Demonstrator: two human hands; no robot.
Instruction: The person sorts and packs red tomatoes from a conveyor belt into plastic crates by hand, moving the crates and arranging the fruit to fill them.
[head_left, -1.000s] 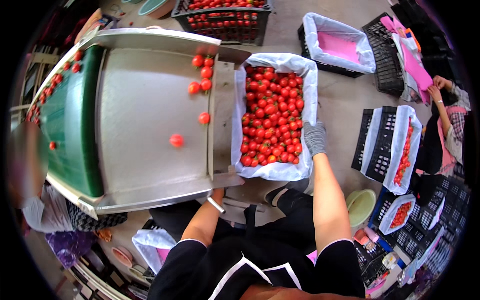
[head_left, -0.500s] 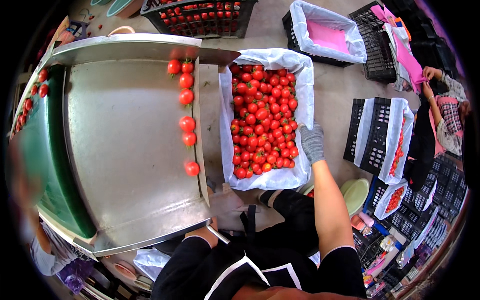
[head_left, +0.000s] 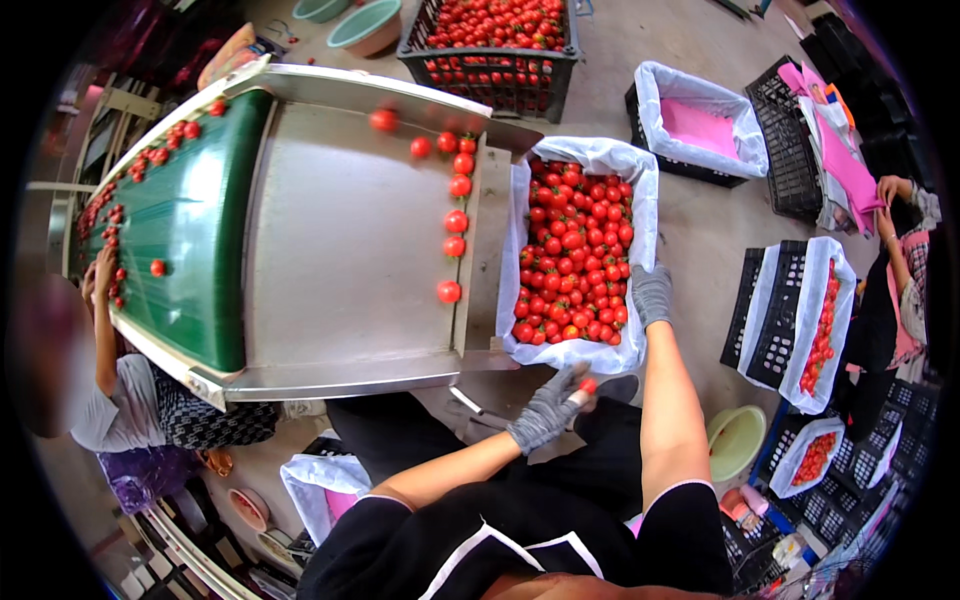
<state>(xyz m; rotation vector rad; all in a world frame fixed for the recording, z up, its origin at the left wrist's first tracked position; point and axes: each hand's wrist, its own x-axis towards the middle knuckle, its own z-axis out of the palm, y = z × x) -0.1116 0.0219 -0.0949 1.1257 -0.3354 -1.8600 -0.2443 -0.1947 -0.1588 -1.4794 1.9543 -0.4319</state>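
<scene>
My left hand (head_left: 555, 405), in a grey glove, has its fingers closed on a small red tomato (head_left: 588, 385), just below the front edge of a lined crate full of cherry tomatoes (head_left: 570, 250). My right hand (head_left: 650, 292), gloved too, grips that crate’s right rim. Left of the crate is a steel chute (head_left: 340, 235), where tomatoes (head_left: 460, 185) line the right lip and a blurred one is higher up. A green conveyor belt (head_left: 190, 300) carries more tomatoes at the chute’s far side.
Another person’s hand (head_left: 103, 268) is at the belt; a second person’s hand (head_left: 888, 190) touches pink sheets. Around stand a full black crate (head_left: 485, 65), a lined crate with pink base (head_left: 700, 130), side crates (head_left: 760, 310), a yellow basin (head_left: 735, 440) and a teal basin (head_left: 365, 25).
My left hand has come out from under the chute, a tomato now in its fingers. More tomatoes have rolled onto the chute. My right hand stays on the crate rim.
</scene>
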